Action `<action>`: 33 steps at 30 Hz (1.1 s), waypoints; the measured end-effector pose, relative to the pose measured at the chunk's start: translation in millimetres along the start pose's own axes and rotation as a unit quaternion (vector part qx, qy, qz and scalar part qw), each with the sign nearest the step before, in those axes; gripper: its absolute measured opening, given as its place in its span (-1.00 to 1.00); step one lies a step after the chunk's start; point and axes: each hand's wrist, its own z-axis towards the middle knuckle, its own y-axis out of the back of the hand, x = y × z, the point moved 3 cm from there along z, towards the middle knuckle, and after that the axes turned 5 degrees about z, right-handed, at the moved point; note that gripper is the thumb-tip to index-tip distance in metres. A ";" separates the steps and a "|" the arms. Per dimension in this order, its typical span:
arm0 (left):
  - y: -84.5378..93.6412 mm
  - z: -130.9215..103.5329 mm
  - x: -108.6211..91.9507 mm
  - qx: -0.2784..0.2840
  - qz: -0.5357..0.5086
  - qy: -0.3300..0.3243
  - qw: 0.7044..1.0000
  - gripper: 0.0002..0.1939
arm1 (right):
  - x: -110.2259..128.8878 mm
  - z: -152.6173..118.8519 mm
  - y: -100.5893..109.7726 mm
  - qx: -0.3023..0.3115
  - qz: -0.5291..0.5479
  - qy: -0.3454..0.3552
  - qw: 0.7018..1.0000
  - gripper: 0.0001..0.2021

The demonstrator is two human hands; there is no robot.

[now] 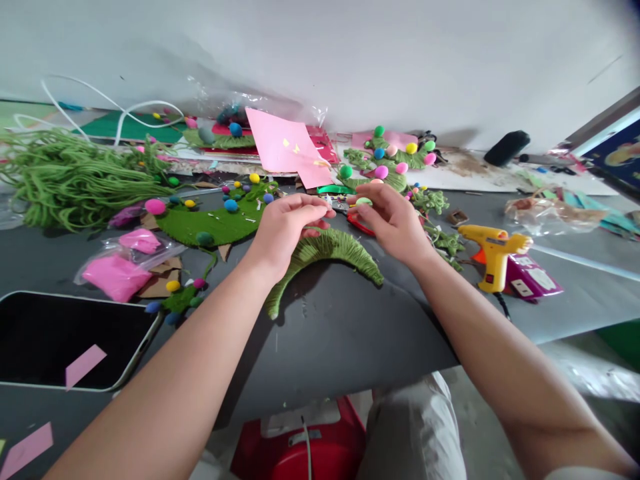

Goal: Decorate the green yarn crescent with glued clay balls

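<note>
My left hand (pixel 295 230) is above the left part of a green yarn-wrapped crescent (pixel 330 247), its fingers pinched together near a tiny whitish bit too small to make out. To its right, my right hand (pixel 393 220) has curled fingers around a light green ball (pixel 364 201). The crescent lies on the grey table with its ends pointing towards me. Red-handled scissors (pixel 361 225) lie behind it, partly hidden by my right hand.
Green yarn (pixel 70 177) and a pompom-dotted green piece (pixel 205 223) lie left. Pink packets (pixel 117 275) and a phone (pixel 75 340) are nearer. Right stand a yellow glue gun (pixel 495 253) and purple box (pixel 535 277). Pink paper (pixel 285 143) leans behind.
</note>
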 end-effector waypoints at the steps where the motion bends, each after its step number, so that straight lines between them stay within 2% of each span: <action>1: 0.0 -0.1 0.2 0.000 0.001 0.000 1.000 -0.91 | -1.2 -0.3 -1.1 0.022 0.011 -0.030 0.999 -0.53; 4: -0.3 -0.5 0.4 0.003 0.011 0.000 1.000 -0.90 | -2.5 -2.6 -3.2 0.045 -0.018 -0.080 0.996 -0.51; 8: -0.6 -0.6 0.1 0.006 0.026 -0.003 1.000 -0.90 | 1.2 -2.4 -3.1 0.012 -0.001 0.000 1.000 -0.55; 9: -0.4 -0.6 0.1 0.005 0.026 -0.004 1.000 -0.90 | 1.0 -2.0 -3.6 0.017 0.020 0.000 1.000 -0.54; 11: -0.1 -0.6 0.4 0.005 0.027 -0.005 1.000 -0.90 | -1.0 -1.6 -5.1 0.037 0.053 -0.046 0.997 -0.55; 13: 0.2 -0.6 0.6 0.005 0.026 -0.005 1.000 -0.90 | -2.5 -2.3 -5.9 0.053 0.045 -0.092 0.993 -0.50; 14: 0.2 -0.6 0.6 0.005 0.025 -0.005 1.000 -0.90 | -2.1 -2.5 -5.4 0.050 0.029 -0.094 0.994 -0.48; 17: -0.4 -0.8 0.3 0.006 0.025 -0.004 1.000 -0.90 | 2.3 -2.2 -2.3 0.014 -0.006 -0.019 1.000 -0.55; 19: -1.0 -0.9 0.1 0.007 0.027 -0.005 1.000 -0.91 | 3.5 -1.8 -1.2 0.001 0.013 0.013 1.000 -0.52; 22: -1.2 -0.7 0.5 0.004 0.029 -0.004 1.000 -0.90 | -0.1 -1.8 -2.9 0.027 0.049 -0.049 0.997 -0.52; 24: -0.8 -0.5 1.0 0.001 0.026 -0.003 1.000 -0.90 | -1.7 -2.5 -4.2 0.038 0.035 -0.084 0.995 -0.48; 25: -0.6 -0.4 1.1 0.001 0.023 -0.003 1.000 -0.90 | -1.3 -2.5 -4.0 0.034 0.019 -0.077 0.996 -0.48; 29: -0.7 -0.6 0.7 0.002 0.020 -0.003 1.000 -0.90 | 2.2 -0.2 0.4 -0.025 0.006 0.029 0.999 -0.52; 30: -1.0 -0.8 0.4 0.003 0.022 -0.003 1.000 -0.90 | 0.8 0.6 1.1 -0.021 0.021 0.025 0.999 -0.51; 33: -1.7 -1.5 -0.5 0.003 0.027 -0.001 1.000 -0.90 | -6.2 1.8 1.8 0.026 0.034 -0.061 0.997 -0.51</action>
